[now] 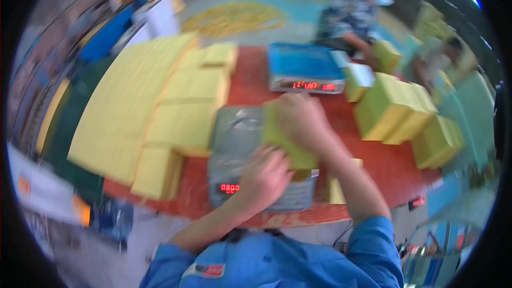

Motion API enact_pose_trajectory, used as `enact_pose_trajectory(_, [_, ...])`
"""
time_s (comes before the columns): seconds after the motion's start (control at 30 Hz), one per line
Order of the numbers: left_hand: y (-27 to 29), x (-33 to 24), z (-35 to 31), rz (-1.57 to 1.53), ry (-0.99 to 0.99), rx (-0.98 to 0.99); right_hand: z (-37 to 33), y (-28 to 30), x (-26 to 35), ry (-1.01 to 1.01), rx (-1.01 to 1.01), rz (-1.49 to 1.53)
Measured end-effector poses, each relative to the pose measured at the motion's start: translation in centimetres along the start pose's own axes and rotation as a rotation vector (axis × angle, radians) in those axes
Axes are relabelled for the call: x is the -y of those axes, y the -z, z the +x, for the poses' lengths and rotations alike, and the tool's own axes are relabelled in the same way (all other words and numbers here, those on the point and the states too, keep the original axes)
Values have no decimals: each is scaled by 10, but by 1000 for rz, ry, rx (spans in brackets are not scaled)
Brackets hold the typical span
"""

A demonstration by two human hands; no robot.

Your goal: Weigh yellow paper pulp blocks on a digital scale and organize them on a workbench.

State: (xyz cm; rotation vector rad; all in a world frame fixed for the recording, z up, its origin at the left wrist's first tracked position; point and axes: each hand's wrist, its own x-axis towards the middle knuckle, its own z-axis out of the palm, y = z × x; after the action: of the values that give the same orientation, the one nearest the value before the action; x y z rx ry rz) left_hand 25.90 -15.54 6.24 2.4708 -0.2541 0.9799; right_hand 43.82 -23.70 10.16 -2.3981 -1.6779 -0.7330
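Observation:
A stack of yellow paper (297, 154) is between my two hands, over the right part of a scale (234, 138) with a metal pan and a lit red display. My right hand (300, 120), blurred, is closed on the stack's far part. My left hand (266, 175) has its fingers bent against the stack's near left edge. The stack hides part of the pan, and I cannot tell whether its underside touches it.
Many yellow paper stacks (122, 106) line the red table (250, 74) on the left. A second scale (298, 66) with a blue top stands beyond. More stacks (392, 109) stand at the right, near two people; one person (346, 16) wears a mask.

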Motion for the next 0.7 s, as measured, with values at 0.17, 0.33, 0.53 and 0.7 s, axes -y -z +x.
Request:
enact_pose_trajectory(0.17, [29, 10, -2, -109, -27, 82, 0, 1, 1, -156, -63, 126])
enact_pose_trajectory(0.33, [83, 120, -7, 36, 68, -159, 11, 67, 101, -197, -245, 300])
enact_pose_trajectory(0.53, [91, 266, -9, 221, 331, 241, -18, -21, 264, 220, -116, 904])
enact_pose_trajectory(0.7, [57, 284, -19, 326, 200, 212, 6, -76, 289, 187, 275, 526])
